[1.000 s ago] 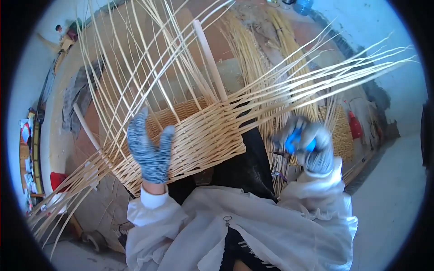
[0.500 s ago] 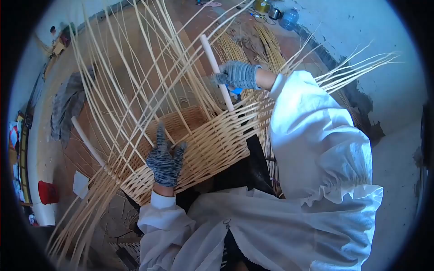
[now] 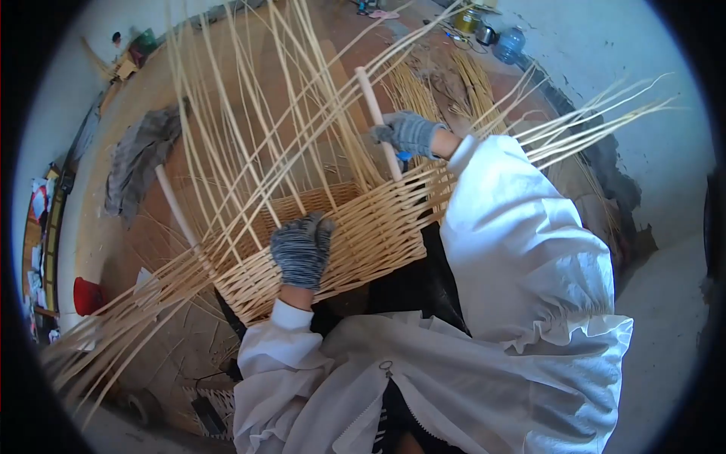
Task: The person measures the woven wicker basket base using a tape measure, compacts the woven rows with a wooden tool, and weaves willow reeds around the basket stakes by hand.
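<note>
While the gloved left hand was curled over the near wall of a wicker basket, the gloved right hand lay against the right-hand wooden post, its grip undetermined; a blue object showed beneath. The basket rested across the lap, its visible walls woven. Outstanding: tall stakes stood untrimmed above the rim, and loose rod ends projected both sides. Rod bundles lay beyond.

Bucket L of bskt
</note>
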Demonstrator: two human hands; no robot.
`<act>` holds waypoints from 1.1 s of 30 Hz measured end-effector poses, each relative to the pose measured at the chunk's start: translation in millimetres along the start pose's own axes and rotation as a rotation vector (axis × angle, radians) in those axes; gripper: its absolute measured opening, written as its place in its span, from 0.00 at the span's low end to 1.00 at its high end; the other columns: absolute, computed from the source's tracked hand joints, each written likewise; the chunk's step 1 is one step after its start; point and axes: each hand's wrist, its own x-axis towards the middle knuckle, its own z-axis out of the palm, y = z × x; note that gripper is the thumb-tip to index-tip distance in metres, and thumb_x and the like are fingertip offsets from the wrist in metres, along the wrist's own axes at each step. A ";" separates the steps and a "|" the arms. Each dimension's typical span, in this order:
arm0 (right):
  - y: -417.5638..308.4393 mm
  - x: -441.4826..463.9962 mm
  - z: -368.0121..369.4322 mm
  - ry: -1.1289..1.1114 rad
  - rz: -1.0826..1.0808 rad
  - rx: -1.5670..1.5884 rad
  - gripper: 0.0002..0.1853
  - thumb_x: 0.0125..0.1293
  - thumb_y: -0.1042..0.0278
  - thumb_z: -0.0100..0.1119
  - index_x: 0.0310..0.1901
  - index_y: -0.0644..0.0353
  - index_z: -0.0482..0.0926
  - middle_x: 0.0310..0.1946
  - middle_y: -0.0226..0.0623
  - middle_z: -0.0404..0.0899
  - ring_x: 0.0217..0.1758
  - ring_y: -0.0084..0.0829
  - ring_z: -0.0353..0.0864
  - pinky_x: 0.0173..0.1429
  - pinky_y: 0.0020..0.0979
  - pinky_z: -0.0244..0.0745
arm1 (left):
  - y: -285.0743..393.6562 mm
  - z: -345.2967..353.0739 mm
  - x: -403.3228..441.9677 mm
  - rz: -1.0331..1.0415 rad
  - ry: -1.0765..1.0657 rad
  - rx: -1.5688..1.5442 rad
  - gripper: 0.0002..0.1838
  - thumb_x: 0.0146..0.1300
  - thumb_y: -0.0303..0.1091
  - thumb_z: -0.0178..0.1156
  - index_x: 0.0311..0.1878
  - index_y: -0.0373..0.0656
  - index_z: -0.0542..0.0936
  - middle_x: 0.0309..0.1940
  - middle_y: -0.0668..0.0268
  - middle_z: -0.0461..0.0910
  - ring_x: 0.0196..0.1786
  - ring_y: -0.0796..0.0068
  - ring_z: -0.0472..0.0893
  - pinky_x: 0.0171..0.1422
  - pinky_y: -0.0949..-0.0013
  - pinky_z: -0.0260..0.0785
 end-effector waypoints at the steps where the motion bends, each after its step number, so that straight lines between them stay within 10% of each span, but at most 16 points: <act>1: 9.5 4.4 0.7 0.015 -0.017 -0.102 0.25 0.63 0.45 0.49 0.34 0.66 0.75 0.20 0.42 0.76 0.21 0.37 0.77 0.27 0.34 0.72 | 6.6 -5.8 -3.8 -0.004 0.012 0.015 0.13 0.57 0.42 0.59 0.42 0.46 0.81 0.32 0.59 0.82 0.37 0.61 0.81 0.50 0.58 0.68; 4: -1.5 -25.3 0.0 0.366 0.033 -0.666 0.32 0.63 0.40 0.45 0.52 0.67 0.68 0.27 0.49 0.78 0.24 0.43 0.78 0.30 0.36 0.74 | 30.7 -21.2 -25.4 0.084 0.384 0.233 0.19 0.60 0.43 0.56 0.50 0.42 0.77 0.39 0.53 0.79 0.44 0.57 0.77 0.62 0.55 0.59; 9: -54.5 -125.9 56.3 0.318 -0.666 -0.437 0.38 0.57 0.58 0.59 0.63 0.70 0.55 0.43 0.53 0.75 0.35 0.47 0.79 0.36 0.38 0.76 | 47.7 -34.1 -40.0 -0.196 -0.292 -1.430 0.17 0.64 0.35 0.52 0.54 0.37 0.72 0.42 0.51 0.77 0.43 0.62 0.77 0.46 0.71 0.69; 11: -78.8 -136.3 83.8 0.222 -0.794 -0.296 0.39 0.55 0.62 0.61 0.64 0.69 0.54 0.42 0.52 0.76 0.33 0.46 0.79 0.34 0.38 0.75 | 56.0 -36.9 -38.3 0.127 0.058 -1.237 0.14 0.62 0.31 0.55 0.50 0.37 0.73 0.35 0.58 0.78 0.36 0.68 0.77 0.40 0.71 0.69; 18: -55.5 -104.9 76.5 -0.016 -0.665 -0.380 0.21 0.55 0.69 0.58 0.51 0.64 0.69 0.27 0.39 0.79 0.32 0.42 0.80 0.38 0.35 0.76 | 10.7 -104.3 -86.0 -0.189 0.273 -0.962 0.10 0.62 0.36 0.56 0.36 0.37 0.75 0.30 0.66 0.73 0.33 0.76 0.71 0.39 0.72 0.64; 21: -53.1 -63.5 58.8 -0.023 -0.557 -0.213 0.07 0.56 0.69 0.58 0.36 0.61 0.77 0.25 0.38 0.78 0.32 0.38 0.81 0.37 0.36 0.76 | -23.5 -128.2 -103.0 -0.222 0.718 -0.943 0.14 0.67 0.39 0.49 0.42 0.35 0.72 0.31 0.66 0.72 0.36 0.78 0.71 0.42 0.75 0.65; 24: -107.2 -6.0 51.9 0.078 -0.523 -0.981 0.07 0.60 0.69 0.52 0.31 0.59 0.79 0.26 0.35 0.78 0.30 0.35 0.79 0.37 0.32 0.76 | -49.4 -154.6 -69.4 -0.183 1.174 -0.333 0.18 0.68 0.40 0.45 0.50 0.33 0.69 0.32 0.65 0.72 0.39 0.76 0.72 0.46 0.74 0.66; 26: -164.2 17.2 63.3 0.140 -0.511 -1.038 0.09 0.61 0.69 0.48 0.31 0.58 0.80 0.27 0.35 0.79 0.34 0.35 0.80 0.39 0.34 0.78 | -78.2 -169.3 -24.7 -0.099 1.157 -0.992 0.18 0.68 0.39 0.45 0.50 0.32 0.70 0.32 0.65 0.72 0.36 0.76 0.71 0.46 0.73 0.67; 28: -207.5 52.7 85.2 0.138 -0.340 -0.730 0.11 0.61 0.65 0.50 0.35 0.58 0.82 0.31 0.41 0.81 0.37 0.37 0.82 0.39 0.38 0.77 | -120.6 -176.1 17.0 -0.177 1.017 -0.775 0.16 0.66 0.36 0.50 0.49 0.32 0.70 0.32 0.66 0.71 0.32 0.78 0.70 0.39 0.74 0.67; 30: -246.0 62.6 96.9 0.125 -0.188 -0.616 0.13 0.61 0.62 0.51 0.39 0.57 0.82 0.37 0.43 0.81 0.41 0.39 0.82 0.41 0.39 0.77 | -175.2 -158.0 48.7 -0.279 1.194 -1.309 0.14 0.62 0.32 0.55 0.47 0.33 0.71 0.29 0.69 0.70 0.28 0.81 0.68 0.31 0.76 0.63; 33: -253.7 94.8 118.0 0.161 -0.229 -0.628 0.13 0.61 0.61 0.50 0.40 0.57 0.82 0.38 0.44 0.81 0.43 0.42 0.81 0.43 0.42 0.75 | -227.4 -116.2 76.7 -0.649 0.826 -0.818 0.15 0.62 0.30 0.55 0.50 0.34 0.75 0.34 0.69 0.78 0.35 0.80 0.74 0.41 0.76 0.68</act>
